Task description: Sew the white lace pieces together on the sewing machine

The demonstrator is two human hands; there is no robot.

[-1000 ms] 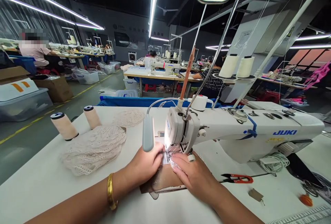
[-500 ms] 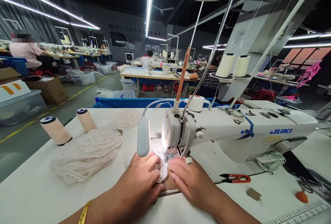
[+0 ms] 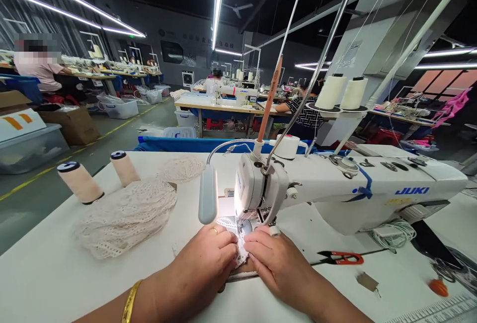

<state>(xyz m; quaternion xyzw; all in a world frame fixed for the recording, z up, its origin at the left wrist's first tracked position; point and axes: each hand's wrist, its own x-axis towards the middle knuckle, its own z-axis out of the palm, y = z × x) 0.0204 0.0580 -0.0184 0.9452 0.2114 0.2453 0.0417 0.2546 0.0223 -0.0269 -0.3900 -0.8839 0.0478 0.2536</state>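
A white JUKI sewing machine (image 3: 335, 189) stands on the white table (image 3: 55, 273). Just in front of its needle, my left hand (image 3: 204, 266) and my right hand (image 3: 278, 263) pinch a strip of white lace (image 3: 238, 246) lying over a brownish fabric piece (image 3: 246, 269), which shows only between the hands. Both hands have fingers curled and pressed onto the lace, fingertips nearly touching each other. A gold bangle sits on my left wrist, and a ring on a left finger. The machine's small lamp (image 3: 207, 194) lights the needle area.
A heap of cream lace (image 3: 126, 216) and two cream thread cones (image 3: 80, 182) lie to the left. Red thread snips (image 3: 341, 258), a small tag (image 3: 368, 282) and an orange object (image 3: 438, 287) lie to the right. Other people sit at sewing tables behind.
My left hand has pulled back from the presser foot and curled round the lace. Both hands have gathered the lace together in front of the needle, covering most of the brown fabric.
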